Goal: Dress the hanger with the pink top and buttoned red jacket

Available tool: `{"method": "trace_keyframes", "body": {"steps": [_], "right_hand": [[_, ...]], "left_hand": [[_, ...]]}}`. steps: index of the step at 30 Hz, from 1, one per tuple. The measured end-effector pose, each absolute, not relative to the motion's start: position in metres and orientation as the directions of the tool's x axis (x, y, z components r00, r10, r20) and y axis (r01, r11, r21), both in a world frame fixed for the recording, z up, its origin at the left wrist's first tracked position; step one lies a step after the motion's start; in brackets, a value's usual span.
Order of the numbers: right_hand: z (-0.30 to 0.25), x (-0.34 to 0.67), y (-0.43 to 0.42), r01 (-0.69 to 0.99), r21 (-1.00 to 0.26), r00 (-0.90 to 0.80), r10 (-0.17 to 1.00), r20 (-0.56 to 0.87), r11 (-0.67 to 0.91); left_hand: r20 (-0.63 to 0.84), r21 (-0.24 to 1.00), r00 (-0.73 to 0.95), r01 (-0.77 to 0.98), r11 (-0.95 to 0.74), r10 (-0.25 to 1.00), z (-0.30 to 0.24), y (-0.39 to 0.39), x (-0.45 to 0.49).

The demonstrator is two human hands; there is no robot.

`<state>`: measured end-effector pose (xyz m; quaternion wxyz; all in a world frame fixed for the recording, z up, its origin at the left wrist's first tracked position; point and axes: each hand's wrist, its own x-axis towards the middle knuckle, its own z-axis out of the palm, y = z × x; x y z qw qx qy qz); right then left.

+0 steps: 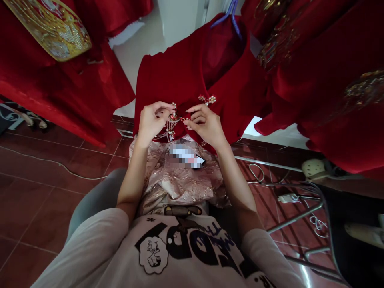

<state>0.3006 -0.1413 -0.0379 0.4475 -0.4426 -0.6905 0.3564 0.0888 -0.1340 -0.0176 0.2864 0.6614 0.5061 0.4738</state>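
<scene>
A dark red jacket (171, 76) hangs in front of me on a blue hanger (229, 18). My left hand (154, 120) pinches a beaded tassel ornament (173, 118) at the front of the jacket, its pearl strands hanging down. Close to its right, my right hand (205, 123) has thumb and fingers closed around a small red button loop (183, 119) beside the ornament. Higher on the jacket front sits a flower-shaped beaded fastener (207, 99). The fingertips hide part of both pieces.
Pink shiny fabric (177, 182) covers my lap, with a phone (187, 156) on it. Red embroidered garments (99, 88) hang on both sides. At right stand a metal-framed chair (325, 216) and a light-coloured shoe (313, 168); cables (75, 174) lie on the tiled floor.
</scene>
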Motion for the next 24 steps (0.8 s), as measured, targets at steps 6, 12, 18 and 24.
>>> {"method": "trace_keyframes", "body": {"steps": [6,12,18,24], "right_hand": [[-0.038,0.294,-0.140,0.356,-0.857,-0.164,0.928,0.334,0.372],[-0.035,0.285,-0.135,0.456,-0.787,-0.184,0.909,0.374,0.416],[-0.040,0.286,-0.133,0.464,-0.786,-0.163,0.911,0.378,0.409],[-0.042,0.291,-0.133,0.439,-0.787,-0.122,0.897,0.426,0.433]], "left_hand": [[0.268,0.879,0.080,0.386,-0.278,0.960,-0.019,-0.133,0.089],[0.215,0.882,0.102,0.407,-0.238,0.971,-0.021,-0.133,0.088],[0.182,0.907,0.116,0.364,-0.212,0.976,-0.022,-0.132,0.089],[0.210,0.908,0.119,0.345,-0.239,0.970,-0.022,-0.133,0.089]]}}
